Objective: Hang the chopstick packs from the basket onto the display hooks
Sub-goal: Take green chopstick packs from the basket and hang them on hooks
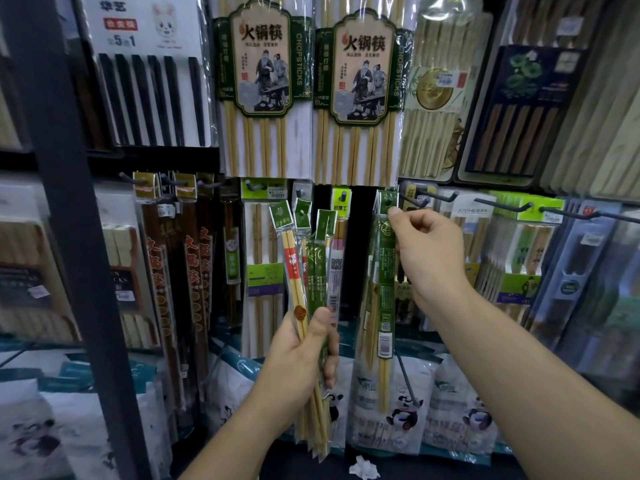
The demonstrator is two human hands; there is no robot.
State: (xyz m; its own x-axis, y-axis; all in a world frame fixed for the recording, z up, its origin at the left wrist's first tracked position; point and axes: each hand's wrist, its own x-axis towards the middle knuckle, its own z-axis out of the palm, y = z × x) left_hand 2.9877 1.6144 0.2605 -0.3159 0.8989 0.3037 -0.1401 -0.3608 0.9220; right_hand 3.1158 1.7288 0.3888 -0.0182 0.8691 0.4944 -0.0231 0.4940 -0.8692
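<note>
1. The left hand (301,355) grips a fanned bunch of slim clear-wrapped bamboo chopstick packs (311,265).
2. The right hand (426,251) pinches the header of a green-labelled bamboo chopstick pack (386,282) at a dark display hook (388,203).

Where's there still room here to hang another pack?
A dark bare strip lies between the bundle in the left hand and the green pack the right hand pinches. Hooks right of it show bare tips. The top row is crowded.
</note>
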